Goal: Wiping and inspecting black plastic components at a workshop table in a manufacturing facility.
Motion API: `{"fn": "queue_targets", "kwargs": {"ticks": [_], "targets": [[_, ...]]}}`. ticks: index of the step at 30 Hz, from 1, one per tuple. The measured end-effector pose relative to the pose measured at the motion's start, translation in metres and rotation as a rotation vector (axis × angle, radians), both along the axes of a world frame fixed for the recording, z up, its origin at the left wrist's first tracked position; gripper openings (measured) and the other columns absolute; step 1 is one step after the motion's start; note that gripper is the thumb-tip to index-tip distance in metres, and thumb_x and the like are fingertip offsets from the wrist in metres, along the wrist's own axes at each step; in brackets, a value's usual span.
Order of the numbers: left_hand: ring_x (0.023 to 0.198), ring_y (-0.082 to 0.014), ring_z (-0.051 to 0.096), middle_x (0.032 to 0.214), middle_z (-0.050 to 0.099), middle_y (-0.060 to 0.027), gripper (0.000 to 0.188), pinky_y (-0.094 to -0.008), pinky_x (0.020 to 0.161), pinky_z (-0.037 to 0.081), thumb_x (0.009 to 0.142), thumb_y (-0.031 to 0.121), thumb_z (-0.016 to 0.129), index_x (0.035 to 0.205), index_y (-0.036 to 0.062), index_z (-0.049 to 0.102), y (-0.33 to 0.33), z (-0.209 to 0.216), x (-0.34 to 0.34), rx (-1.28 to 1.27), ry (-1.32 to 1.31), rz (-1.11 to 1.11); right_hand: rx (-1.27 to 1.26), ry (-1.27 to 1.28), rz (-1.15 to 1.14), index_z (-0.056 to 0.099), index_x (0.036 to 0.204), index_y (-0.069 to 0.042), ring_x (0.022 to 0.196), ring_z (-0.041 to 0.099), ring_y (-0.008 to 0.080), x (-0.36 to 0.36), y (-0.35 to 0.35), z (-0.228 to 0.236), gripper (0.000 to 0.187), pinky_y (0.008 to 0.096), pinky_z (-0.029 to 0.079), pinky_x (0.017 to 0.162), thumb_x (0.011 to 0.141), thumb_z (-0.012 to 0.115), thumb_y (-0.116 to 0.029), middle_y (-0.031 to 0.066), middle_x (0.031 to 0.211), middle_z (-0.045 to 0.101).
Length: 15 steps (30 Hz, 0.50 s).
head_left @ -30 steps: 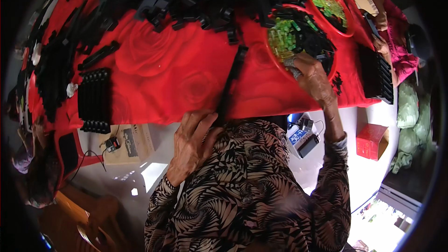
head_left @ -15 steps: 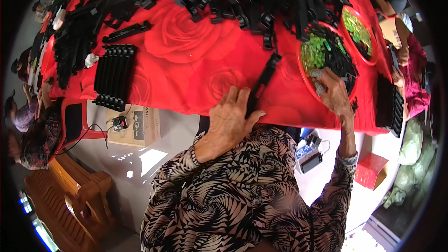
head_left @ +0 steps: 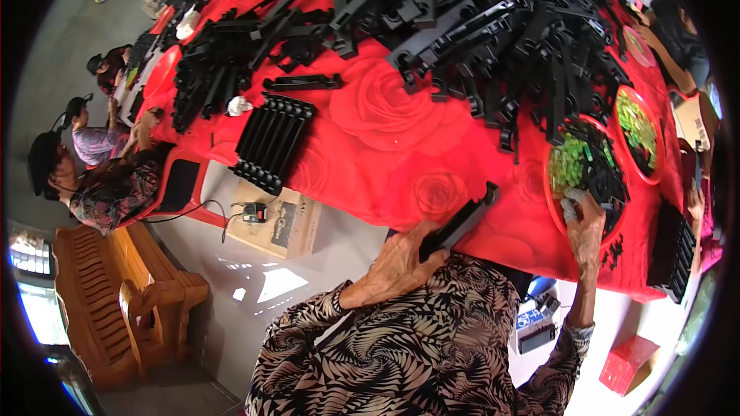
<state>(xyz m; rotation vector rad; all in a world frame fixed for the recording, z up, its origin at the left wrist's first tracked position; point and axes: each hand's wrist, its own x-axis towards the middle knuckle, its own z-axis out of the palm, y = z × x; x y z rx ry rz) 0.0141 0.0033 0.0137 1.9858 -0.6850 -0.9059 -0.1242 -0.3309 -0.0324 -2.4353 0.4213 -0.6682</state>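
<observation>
My left hand is closed around the near end of a long black plastic part, held tilted over the table's front edge. Its far end points away and to the right. My right hand is at the near side of a round red basket, its fingers bent together among the contents. Grey wrapping covers some of those fingertips. The basket holds small translucent green pieces on its left and small black pieces on its right. Whatever the right fingers pinch is hidden.
A large heap of black parts covers the far table. A row of joined black parts lies at left, another stack at the right edge. A second basket stands beyond mine. Other people sit along both sides.
The view has swung, so the table appears shifted right and down. My left hand has gone from lying over the black part to gripping its near end. My right hand stays at the basket.
</observation>
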Motion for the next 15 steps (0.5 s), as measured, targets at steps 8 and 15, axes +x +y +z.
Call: {"fn": "queue_targets", "kwargs": {"ticks": [8, 15], "targets": [[0.094, -0.0157, 0.055, 0.101, 0.062, -0.0079, 0.043, -0.0303, 0.084, 0.044, 0.105, 0.038, 0.047, 0.126, 0.0018, 0.057, 0.010, -0.033, -0.022, -0.186, 0.334, 0.259, 0.063, 0.100, -0.224, 0.064, 0.096, 0.002, 0.066, 0.058, 0.0196, -0.016, 0.002, -0.006, 0.019, 0.0327, 0.045, 0.057, 0.078, 0.065, 0.008, 0.0128, 0.077, 0.064], [0.088, -0.0134, 0.056, 0.090, 0.063, -0.0030, 0.043, -0.0306, 0.082, 0.044, 0.105, 0.041, 0.043, 0.120, 0.0047, 0.061, 0.010, -0.031, -0.024, -0.085, 0.686, 0.274, 0.206, 0.043, -0.264, 0.065, 0.101, 0.000, 0.069, 0.063, 0.0160, -0.027, 0.003, -0.013, 0.019, 0.0313, 0.051, 0.061, 0.082, 0.068, 0.003, 0.0107, 0.083, 0.070]]}}
